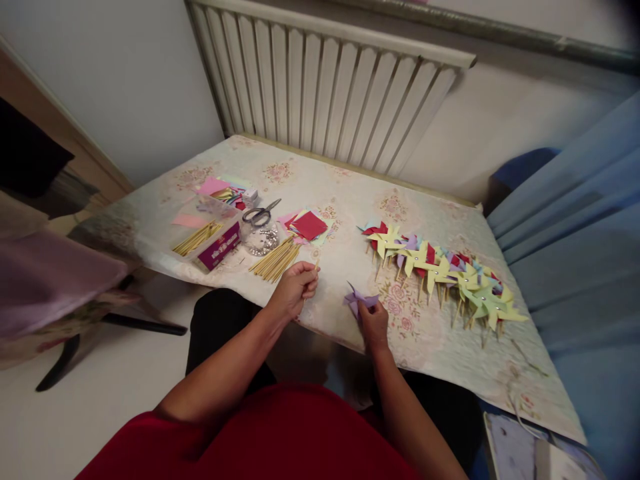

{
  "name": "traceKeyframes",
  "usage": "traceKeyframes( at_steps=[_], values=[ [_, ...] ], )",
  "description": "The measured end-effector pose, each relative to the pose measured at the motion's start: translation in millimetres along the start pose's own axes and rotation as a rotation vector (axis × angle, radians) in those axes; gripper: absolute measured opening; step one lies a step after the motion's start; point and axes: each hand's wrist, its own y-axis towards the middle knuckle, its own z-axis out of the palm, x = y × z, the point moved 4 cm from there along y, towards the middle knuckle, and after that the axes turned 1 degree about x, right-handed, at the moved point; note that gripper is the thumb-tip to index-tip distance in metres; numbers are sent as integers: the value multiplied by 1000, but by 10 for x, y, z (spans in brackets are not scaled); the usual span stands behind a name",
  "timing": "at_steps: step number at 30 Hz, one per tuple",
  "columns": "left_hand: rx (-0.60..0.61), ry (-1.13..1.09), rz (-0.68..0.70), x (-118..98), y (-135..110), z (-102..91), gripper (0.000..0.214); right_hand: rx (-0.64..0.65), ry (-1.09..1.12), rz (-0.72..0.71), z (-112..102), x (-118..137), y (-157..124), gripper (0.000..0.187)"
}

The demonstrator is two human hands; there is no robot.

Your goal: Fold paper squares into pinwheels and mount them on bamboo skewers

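Note:
Over the near edge of the table, my left hand (299, 288) is closed round a thin wooden stick (317, 262), whose tip pokes up past the fingers. My right hand (374, 325) pinches a purple paper pinwheel (356, 301) by its lower right side, with folded blades sticking out. The two hands are apart, and the pinwheel and stick do not touch. Just beyond my left hand lies a bundle of wooden sticks (276, 259). A round clear dish of metal pins (263, 240) sits behind it, with scissors (261, 212) next to the dish.
Finished pinwheels (435, 267) in yellow, red and purple lie in a long row at the right. Coloured paper squares (309, 225) are stacked mid-table. A plastic box (219, 247) with sticks stands left, paper scraps (227, 193) behind it. A radiator (330, 87) lines the wall.

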Motion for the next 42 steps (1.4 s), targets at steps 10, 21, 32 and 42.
traceKeyframes(
  at_steps=[10, 21, 32, 42],
  values=[
    [8, 97, 57, -19, -89, 68, 24, 9, 14, 1, 0, 1, -12, 27],
    [-8, 76, 63, -46, -117, 111, 25, 0, 6, -2, 0, 5, -16, 26],
    [-9, 89, 45, -39, -135, 100, 23, -3, -2, 10, -11, 83, -25, 27],
    [17, 105, -1, -12, -197, 134, 23, 167, 388, 103, -39, 508, -90, 31]
  ],
)
